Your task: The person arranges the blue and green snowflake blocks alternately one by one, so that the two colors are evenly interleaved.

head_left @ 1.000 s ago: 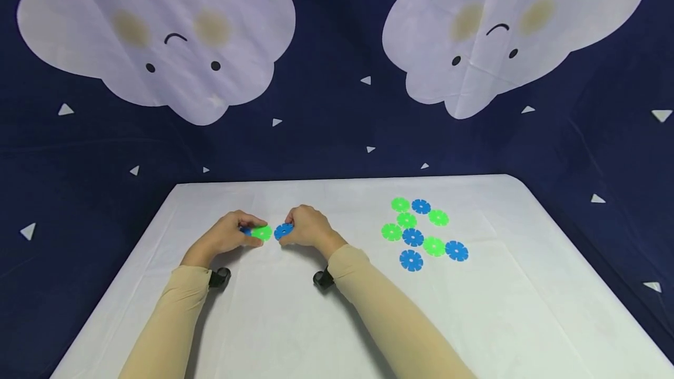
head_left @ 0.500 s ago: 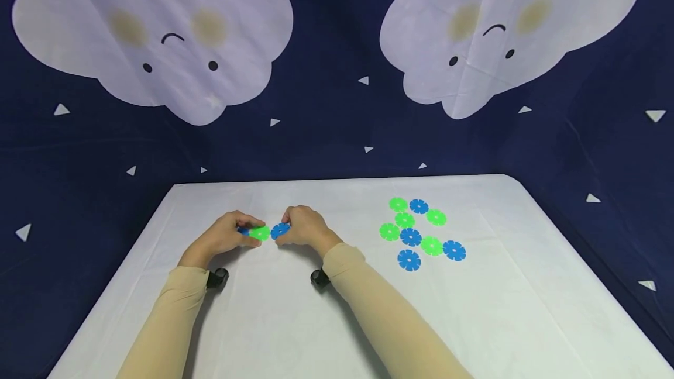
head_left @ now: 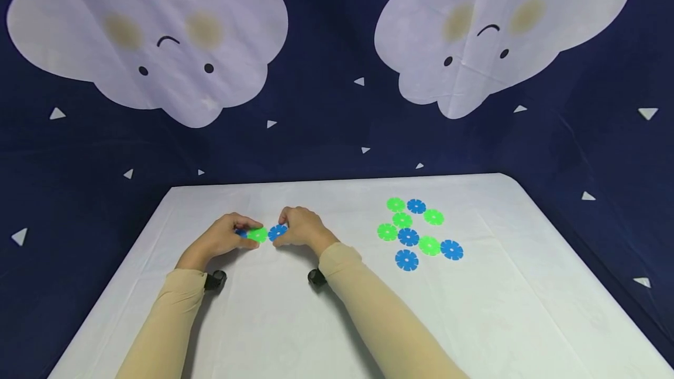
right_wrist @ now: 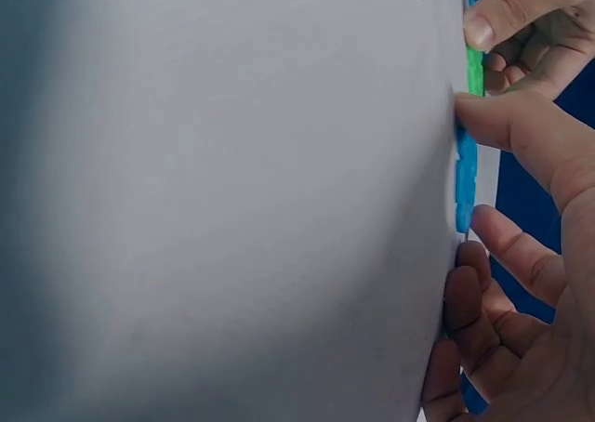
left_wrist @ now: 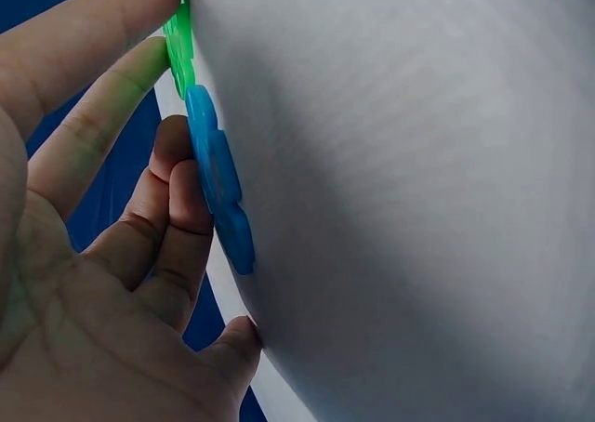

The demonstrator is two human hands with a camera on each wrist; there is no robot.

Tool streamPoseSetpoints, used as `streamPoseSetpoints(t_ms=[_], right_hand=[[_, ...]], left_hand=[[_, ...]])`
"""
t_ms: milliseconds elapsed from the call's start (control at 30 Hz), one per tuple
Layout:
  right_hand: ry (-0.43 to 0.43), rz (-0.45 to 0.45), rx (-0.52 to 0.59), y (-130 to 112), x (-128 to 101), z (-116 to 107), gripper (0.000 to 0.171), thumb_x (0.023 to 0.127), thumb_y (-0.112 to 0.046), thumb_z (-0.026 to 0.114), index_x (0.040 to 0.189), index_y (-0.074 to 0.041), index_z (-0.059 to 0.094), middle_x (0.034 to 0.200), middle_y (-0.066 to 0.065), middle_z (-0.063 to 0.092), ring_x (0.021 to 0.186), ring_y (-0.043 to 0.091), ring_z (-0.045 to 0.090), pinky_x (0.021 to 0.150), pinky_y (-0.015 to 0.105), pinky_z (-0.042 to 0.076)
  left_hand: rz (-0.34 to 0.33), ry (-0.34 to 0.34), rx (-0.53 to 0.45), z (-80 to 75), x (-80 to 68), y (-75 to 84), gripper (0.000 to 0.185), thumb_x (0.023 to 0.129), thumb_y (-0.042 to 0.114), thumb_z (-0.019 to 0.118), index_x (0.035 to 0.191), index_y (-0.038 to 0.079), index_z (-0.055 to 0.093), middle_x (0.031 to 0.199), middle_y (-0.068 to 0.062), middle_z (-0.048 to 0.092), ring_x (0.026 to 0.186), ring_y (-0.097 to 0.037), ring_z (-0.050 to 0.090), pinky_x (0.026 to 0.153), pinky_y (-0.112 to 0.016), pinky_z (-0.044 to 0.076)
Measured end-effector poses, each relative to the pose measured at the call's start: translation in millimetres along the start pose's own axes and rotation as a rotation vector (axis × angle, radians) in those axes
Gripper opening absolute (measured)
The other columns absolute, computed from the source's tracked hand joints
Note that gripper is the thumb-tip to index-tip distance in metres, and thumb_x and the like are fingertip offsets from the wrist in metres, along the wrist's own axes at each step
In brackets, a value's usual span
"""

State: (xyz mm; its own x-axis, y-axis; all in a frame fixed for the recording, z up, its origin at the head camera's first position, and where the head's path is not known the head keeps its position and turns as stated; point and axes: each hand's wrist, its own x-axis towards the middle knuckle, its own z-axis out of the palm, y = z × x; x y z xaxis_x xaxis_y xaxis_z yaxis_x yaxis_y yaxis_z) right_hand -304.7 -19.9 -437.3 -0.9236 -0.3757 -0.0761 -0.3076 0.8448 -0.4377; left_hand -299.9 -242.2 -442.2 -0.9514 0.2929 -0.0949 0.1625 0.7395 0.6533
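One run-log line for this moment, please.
left hand: pinches green disc | right hand: pinches blue disc | nine discs: on table, right of both hands

Discs (head_left: 257,235) are green or blue, the backdrop (head_left: 326,104) cloud-patterned navy

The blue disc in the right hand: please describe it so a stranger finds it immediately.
Look at the white table, then the right hand. It pinches only the blue disc; the green disc beside it and another blue disc are at the left hand.
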Motion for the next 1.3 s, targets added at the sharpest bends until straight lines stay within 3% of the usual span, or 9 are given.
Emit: streamPoseSetpoints(t_ms=[433, 833, 1300], right_hand=[[-0.019, 0.007, -0.011, 0.3, -2.2, -3.1, 0.05, 0.076, -0.046, 0.085, 0.114, -0.022, 0.064, 0.092, -0.009, 0.061, 0.088, 0.009, 0.053, 0.086, 0.029, 0.049], [-0.019, 0.023, -0.034, 0.4, -4.0, -0.3, 0.05, 0.077, -0.046, 0.084, 0.115, -0.023, 0.063, 0.103, -0.007, 0.066, 0.096, 0.011, 0.059, 0.096, 0.037, 0.051], [-0.018, 0.024, -0.034, 0.0, -3.7, 2.1, 0.052, 0.078, -0.048, 0.083, 0.118, -0.023, 0.062, 0.102, -0.007, 0.063, 0.093, 0.01, 0.058, 0.094, 0.035, 0.051]], left_hand=[[0.0, -0.005, 0.003, 0.9, 3.1, 1.2, 0.049, 0.075, 0.02, 0.088, 0.12, 0.01, 0.074, 0.121, -0.015, 0.066, 0.112, -0.031, 0.055, 0.1, -0.052, 0.047], [0.002, -0.016, -0.002, 2.5, 1.2, 0.8, 0.049, 0.074, 0.019, 0.089, 0.12, 0.009, 0.074, 0.119, -0.014, 0.066, 0.109, -0.03, 0.055, 0.097, -0.049, 0.048], [0.007, -0.015, 0.023, 1.4, 1.5, -1.9, 0.049, 0.075, 0.023, 0.088, 0.12, 0.011, 0.074, 0.119, -0.015, 0.064, 0.11, -0.03, 0.054, 0.099, -0.053, 0.046]])
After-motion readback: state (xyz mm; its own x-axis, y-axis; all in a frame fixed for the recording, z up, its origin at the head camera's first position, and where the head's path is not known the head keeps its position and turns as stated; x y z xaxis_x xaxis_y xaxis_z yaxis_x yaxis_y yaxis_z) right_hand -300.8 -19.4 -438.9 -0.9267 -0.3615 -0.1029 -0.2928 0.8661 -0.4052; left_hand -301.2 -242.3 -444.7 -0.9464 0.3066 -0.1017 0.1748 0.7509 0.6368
